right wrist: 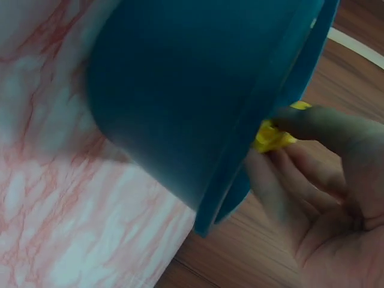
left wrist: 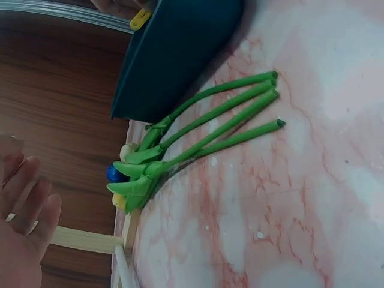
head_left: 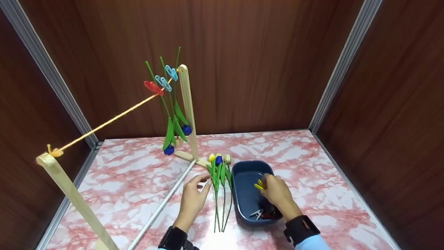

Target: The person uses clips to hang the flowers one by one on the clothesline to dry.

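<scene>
Over the dark blue basin (head_left: 252,170), my right hand (head_left: 277,191) pinches a yellow clothespin (head_left: 259,185); the right wrist view shows the yellow clothespin (right wrist: 273,137) between thumb and fingers, partly hidden by the rim. My left hand (head_left: 194,195), fingers loosely bent and holding nothing, hovers left of several artificial tulips (head_left: 222,173) lying on the table. Their heads are yellow, blue and whitish, and the green stems (left wrist: 222,114) point toward me. On the yellow cord (head_left: 118,117), a red clothespin (head_left: 153,88) and two blue clothespins (head_left: 163,83) hold tulips upside down, with blue heads (head_left: 169,150) showing.
Two wooden posts (head_left: 189,111) carry the cord, joined low down by a white rod (head_left: 163,205) left of my left hand. Inside the basin lie a silvery clip (head_left: 256,214) and dark items I cannot make out. Wood-grain walls (head_left: 249,69) enclose the marbled table (head_left: 333,194).
</scene>
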A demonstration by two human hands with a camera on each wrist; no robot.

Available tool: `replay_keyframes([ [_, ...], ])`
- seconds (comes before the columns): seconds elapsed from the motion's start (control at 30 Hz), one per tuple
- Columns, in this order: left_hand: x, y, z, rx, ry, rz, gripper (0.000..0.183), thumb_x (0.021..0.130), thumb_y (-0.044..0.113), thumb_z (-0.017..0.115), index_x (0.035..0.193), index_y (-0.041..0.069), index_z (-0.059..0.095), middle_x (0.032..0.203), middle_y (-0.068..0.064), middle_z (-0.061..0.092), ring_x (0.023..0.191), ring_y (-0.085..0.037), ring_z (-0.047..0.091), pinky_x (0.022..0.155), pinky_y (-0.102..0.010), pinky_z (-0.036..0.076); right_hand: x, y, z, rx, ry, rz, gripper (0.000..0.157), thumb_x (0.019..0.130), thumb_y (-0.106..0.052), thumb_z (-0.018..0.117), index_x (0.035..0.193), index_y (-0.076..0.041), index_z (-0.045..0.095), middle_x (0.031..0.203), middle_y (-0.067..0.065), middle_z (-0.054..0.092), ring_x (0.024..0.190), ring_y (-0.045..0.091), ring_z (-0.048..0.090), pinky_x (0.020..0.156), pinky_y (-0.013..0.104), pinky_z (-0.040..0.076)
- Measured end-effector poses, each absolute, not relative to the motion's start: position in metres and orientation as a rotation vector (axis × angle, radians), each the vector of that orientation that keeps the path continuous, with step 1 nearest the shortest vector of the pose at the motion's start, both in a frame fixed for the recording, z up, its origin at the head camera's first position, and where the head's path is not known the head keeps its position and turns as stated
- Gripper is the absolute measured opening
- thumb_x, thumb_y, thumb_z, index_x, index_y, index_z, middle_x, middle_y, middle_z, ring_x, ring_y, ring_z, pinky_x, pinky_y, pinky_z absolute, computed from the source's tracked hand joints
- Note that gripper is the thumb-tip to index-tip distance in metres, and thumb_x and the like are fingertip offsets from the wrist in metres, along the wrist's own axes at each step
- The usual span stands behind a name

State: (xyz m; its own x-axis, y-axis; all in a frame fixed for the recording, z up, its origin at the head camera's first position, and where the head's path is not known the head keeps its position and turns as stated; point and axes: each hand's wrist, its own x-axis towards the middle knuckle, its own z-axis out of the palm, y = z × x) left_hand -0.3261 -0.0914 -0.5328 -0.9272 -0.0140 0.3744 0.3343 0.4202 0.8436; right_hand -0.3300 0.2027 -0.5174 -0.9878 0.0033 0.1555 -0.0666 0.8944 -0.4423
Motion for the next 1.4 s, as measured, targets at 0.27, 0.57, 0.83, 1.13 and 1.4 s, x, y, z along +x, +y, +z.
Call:
replay_keyframes([
  [0.27,-0.318,-0.079,-0.51,-0.226,-2.264,-1.796,0.025,0.102,0.009,0.074,0.126,0.002,0.077,0.12,-0.016,0.081,0.112,-0.031,0.077,0.097,-0.034,0.064,-0.335,0.18,-0.513,0.035,-2.531,1.473,0.021,0.088,-0.002,0.086,0.107,0.0,0.076,0.101,0.015,0.08,0.088,0.02,0.078,0.072,0.029,0.067],
  [0.57,-0.328,-0.067,-0.493,-0.269,-2.289,-1.887,0.036,0.103,0.017,0.075,0.134,-0.002,0.072,0.127,-0.02,0.079,0.119,-0.034,0.076,0.106,-0.044,0.063,-0.341,0.144,-0.501,0.171,-2.164,1.984,0.025,0.092,0.005,0.081,0.116,0.01,0.075,0.11,0.025,0.079,0.085,0.008,0.079,0.075,0.026,0.068],
  [0.83,-0.334,-0.066,-0.49,-0.28,-2.288,-1.916,0.04,0.103,0.018,0.076,0.138,-0.001,0.071,0.129,-0.021,0.078,0.121,-0.035,0.075,0.107,-0.048,0.062,-0.34,0.117,-0.5,0.304,-2.191,2.008,0.026,0.098,-0.001,0.077,0.122,0.009,0.073,0.118,0.027,0.076,0.089,0.013,0.081,0.076,0.029,0.069],
  [1.13,-0.329,-0.068,-0.491,-0.254,-2.242,-1.932,0.038,0.1,0.018,0.08,0.134,0.001,0.075,0.115,-0.018,0.079,0.112,-0.029,0.078,0.098,-0.034,0.066,-0.336,0.102,-0.497,0.346,-2.238,2.059,0.028,0.099,0.0,0.075,0.126,0.007,0.073,0.12,0.024,0.076,0.09,0.01,0.081,0.077,0.029,0.069],
  [1.4,-0.326,-0.072,-0.487,-0.234,-2.161,-1.972,0.036,0.099,0.016,0.081,0.131,-0.001,0.076,0.114,-0.019,0.08,0.107,-0.028,0.079,0.093,-0.027,0.066,-0.334,0.096,-0.496,0.342,-2.19,2.128,0.031,0.099,-0.002,0.077,0.127,0.009,0.074,0.116,0.015,0.079,0.091,0.009,0.081,0.079,0.03,0.069],
])
